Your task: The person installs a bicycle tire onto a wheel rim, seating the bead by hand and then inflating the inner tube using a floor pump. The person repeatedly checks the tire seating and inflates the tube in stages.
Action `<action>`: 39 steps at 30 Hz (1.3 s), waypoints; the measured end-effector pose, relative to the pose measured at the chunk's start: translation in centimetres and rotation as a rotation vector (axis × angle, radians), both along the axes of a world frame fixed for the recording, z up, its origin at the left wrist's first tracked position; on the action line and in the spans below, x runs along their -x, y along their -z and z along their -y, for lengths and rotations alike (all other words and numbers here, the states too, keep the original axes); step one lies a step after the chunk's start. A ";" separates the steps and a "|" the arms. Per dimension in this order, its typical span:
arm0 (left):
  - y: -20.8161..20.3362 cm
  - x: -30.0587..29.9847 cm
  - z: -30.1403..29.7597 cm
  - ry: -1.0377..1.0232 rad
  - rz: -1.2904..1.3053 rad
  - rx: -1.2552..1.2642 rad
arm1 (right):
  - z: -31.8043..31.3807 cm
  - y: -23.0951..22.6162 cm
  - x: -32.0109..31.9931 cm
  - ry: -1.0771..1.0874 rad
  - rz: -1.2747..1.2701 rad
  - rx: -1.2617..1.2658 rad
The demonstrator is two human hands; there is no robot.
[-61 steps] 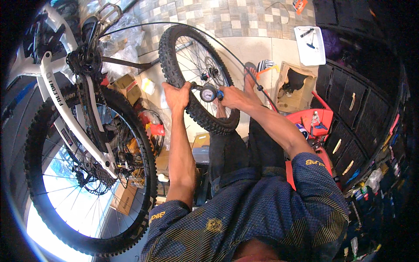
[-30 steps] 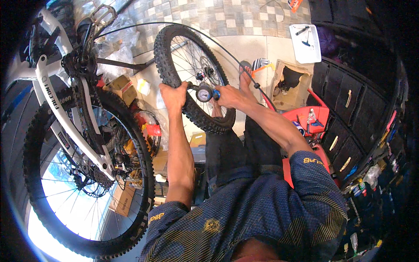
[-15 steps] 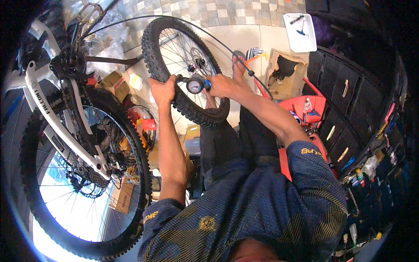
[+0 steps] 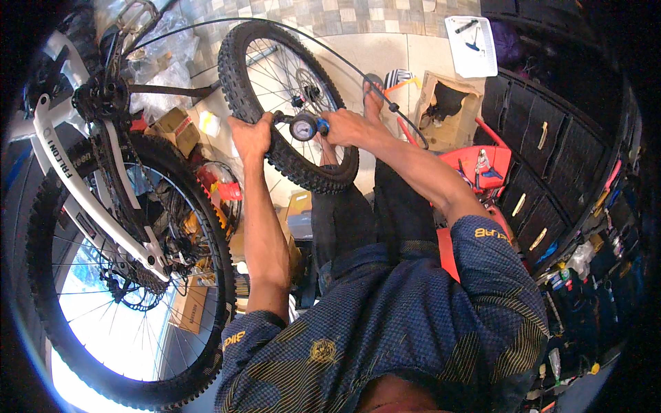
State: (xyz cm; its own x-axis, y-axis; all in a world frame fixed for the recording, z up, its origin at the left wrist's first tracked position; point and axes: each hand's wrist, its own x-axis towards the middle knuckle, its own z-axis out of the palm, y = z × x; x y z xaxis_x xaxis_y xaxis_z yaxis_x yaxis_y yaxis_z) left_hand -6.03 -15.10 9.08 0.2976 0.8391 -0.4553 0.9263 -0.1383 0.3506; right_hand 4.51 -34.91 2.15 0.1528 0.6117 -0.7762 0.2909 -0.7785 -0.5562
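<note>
Since the earlier frames both hands and the loose knobby wheel (image 4: 289, 103) have slid up and left in the view, and the big mounted wheel (image 4: 131, 275) of the white-framed bicycle (image 4: 82, 186) on the person's left now fills more of that side. That bicycle hangs upside down, its cassette (image 4: 134, 286) and chain close to the left elbow. Beyond it, the loose wheel stands upright on the tiled floor (image 4: 358, 17) in front of the person's knees, tread toward the chest. It looks fairly light but springy: the tyre is rubbery and gives a sure hold on its knobs, the spokes and brake disc are thin and better left untouched, so the tread is the place to take it. The left hand (image 4: 249, 136) does just that, its grip closed over the near edge of the tyre, forearm stretched straight out from the rolled sleeve. The right hand (image 4: 348, 127) reaches forward with the elbow bent outward, its grip closed around the body of a small round pressure gauge (image 4: 303, 127), which sits against the tyre between the two hands. A thin black hose (image 4: 344, 58) arcs over the wheel from the bicycle toward a red tool tray (image 4: 485, 165) on the right.
</note>
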 end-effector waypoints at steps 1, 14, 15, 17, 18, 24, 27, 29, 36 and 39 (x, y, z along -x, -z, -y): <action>0.0 0.0 0.0 -0.001 -0.003 0.006 | 0.0 0.1 0.1 0.003 0.003 -0.002; -0.9 -0.9 -0.1 -0.018 -0.092 0.068 | -0.1 -0.2 -0.1 0.010 -0.019 -0.003; -0.6 -0.6 -0.1 -0.012 -0.078 0.030 | -0.1 -0.1 -0.1 0.005 -0.022 -0.005; 0.2 0.0 0.0 0.002 -0.049 -0.048 | -0.2 -0.1 0.0 -0.003 -0.027 -0.010; 0.2 -0.1 -0.1 0.007 -0.067 -0.037 | -0.1 -0.1 0.0 -0.012 -0.024 -0.008; -0.4 -0.1 -0.2 -0.002 -0.114 0.016 | 0.0 -0.3 0.1 -0.027 -0.030 -0.001; 0.1 0.6 -0.3 -0.019 -0.058 0.030 | 0.0 -0.3 0.2 -0.012 -0.036 -0.001; 0.1 0.6 -0.2 -0.012 -0.070 0.017 | 0.1 -0.5 0.2 -0.009 -0.038 0.011; -0.2 0.4 -0.1 -0.033 -0.059 0.028 | 0.0 -0.9 -0.2 -0.033 -0.037 -0.011; -0.2 0.2 0.0 -0.032 -0.034 0.001 | 0.1 -0.8 -0.2 -0.029 -0.033 -0.018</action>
State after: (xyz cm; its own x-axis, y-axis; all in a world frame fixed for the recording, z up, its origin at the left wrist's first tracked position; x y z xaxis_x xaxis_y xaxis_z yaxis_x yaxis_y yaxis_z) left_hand -6.26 -15.11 9.24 0.2551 0.8474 -0.4656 0.9416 -0.1083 0.3189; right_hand 4.67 -34.98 2.96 0.1098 0.6296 -0.7691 0.2945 -0.7596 -0.5798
